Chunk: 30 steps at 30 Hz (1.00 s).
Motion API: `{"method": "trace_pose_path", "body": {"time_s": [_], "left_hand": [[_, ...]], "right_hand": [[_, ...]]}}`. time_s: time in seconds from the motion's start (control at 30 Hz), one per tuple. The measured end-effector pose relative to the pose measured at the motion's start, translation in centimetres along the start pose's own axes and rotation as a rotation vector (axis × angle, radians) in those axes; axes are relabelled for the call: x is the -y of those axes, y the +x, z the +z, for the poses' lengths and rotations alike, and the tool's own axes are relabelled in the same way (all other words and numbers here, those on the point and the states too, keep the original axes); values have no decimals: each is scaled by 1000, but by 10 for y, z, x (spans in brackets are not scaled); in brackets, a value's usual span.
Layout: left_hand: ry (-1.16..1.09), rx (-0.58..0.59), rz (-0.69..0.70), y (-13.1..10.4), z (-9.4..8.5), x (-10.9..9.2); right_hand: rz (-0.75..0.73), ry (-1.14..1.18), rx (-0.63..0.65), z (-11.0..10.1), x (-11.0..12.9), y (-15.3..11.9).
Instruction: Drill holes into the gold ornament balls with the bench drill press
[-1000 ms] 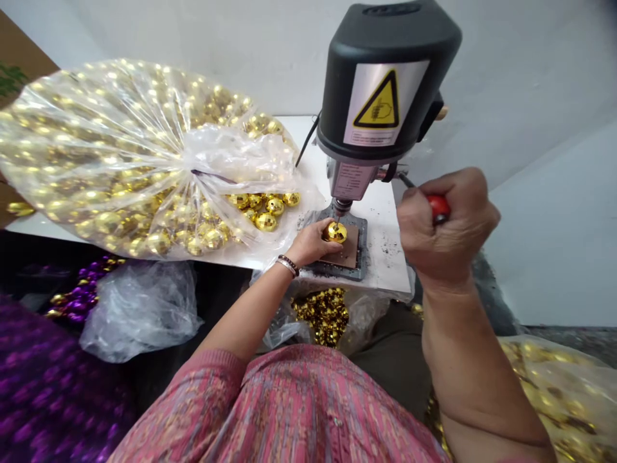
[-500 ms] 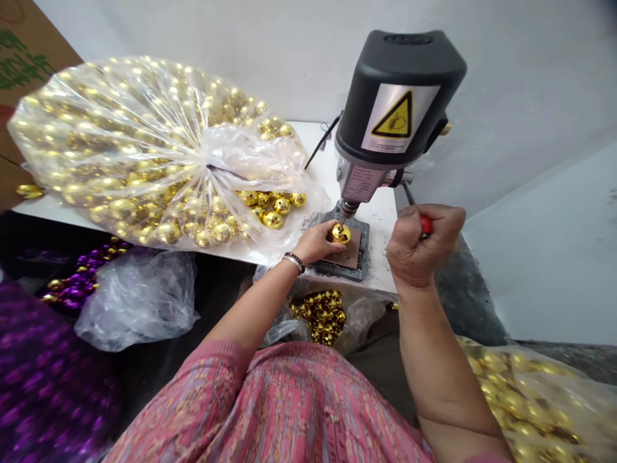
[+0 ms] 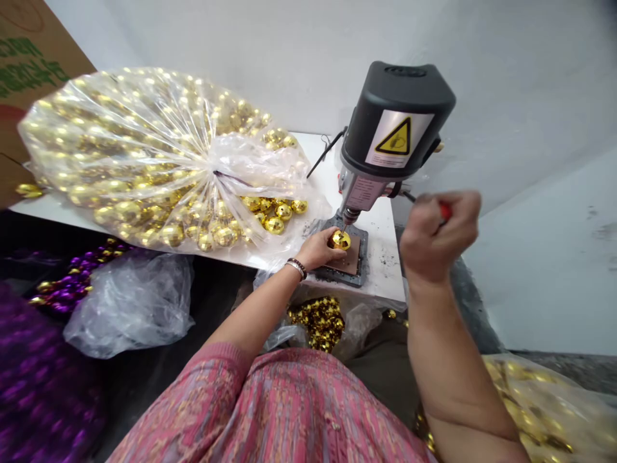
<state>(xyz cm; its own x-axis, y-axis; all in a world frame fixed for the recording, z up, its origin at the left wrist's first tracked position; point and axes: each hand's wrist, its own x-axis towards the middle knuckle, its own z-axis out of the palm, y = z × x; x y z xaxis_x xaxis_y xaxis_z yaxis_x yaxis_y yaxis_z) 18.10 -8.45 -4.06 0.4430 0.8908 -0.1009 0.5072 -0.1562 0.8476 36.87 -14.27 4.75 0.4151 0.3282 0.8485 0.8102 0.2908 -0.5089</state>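
Note:
A shiny gold faceted ball (image 3: 341, 240) is gripped in my left hand (image 3: 318, 249) on the brown board (image 3: 350, 258) over the drill press base. Right above it is the thin bit of the drill press (image 3: 393, 119); whether the tip touches the ball I cannot tell. My right hand (image 3: 436, 235) is closed round the red-ended feed lever (image 3: 445, 212) at the machine's right side. Dark shavings lie about the base.
A big clear bag of gold balls (image 3: 139, 161) fills the white table's left side. Below are an open bag of gold balls (image 3: 321, 321), a crumpled plastic bag (image 3: 132, 305), purple balls (image 3: 77, 280) and another bag (image 3: 549, 402). A cardboard box (image 3: 33, 71) stands left.
My right hand has moved up and outward to the right with the lever. My left hand still holds the ball under the bit. The camera view has shifted slightly.

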Motion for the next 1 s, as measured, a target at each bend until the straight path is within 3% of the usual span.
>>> {"method": "trace_pose_path", "body": {"time_s": [0.07, 0.17, 0.3, 0.37, 0.43, 0.5, 0.57, 0.7, 1.0], "left_hand": [[-37, -19, 9, -3, 0, 3], [-104, -13, 34, -17, -3, 12], [-127, 65, 111, -39, -17, 27], [-70, -49, 109, -41, -32, 32], [41, -278, 41, -36, -52, 34], [184, -491, -96, -27, -74, 35], [313, -564, -272, -19, -94, 34], [494, -390, -463, -13, -106, 31], [541, -157, -351, -20, -82, 26]], "right_hand": [[29, -11, 27, 3, 4, 30], [106, 11, 168, 7, 0, 62], [105, 23, 182, 10, -14, 69], [82, 31, 159, 11, -18, 65], [79, 37, 150, 12, -17, 62], [94, 34, 138, 12, -13, 60], [115, 28, 116, 12, -6, 58], [145, 46, 81, 11, 6, 52], [136, 70, 22, 7, 14, 43]]}}
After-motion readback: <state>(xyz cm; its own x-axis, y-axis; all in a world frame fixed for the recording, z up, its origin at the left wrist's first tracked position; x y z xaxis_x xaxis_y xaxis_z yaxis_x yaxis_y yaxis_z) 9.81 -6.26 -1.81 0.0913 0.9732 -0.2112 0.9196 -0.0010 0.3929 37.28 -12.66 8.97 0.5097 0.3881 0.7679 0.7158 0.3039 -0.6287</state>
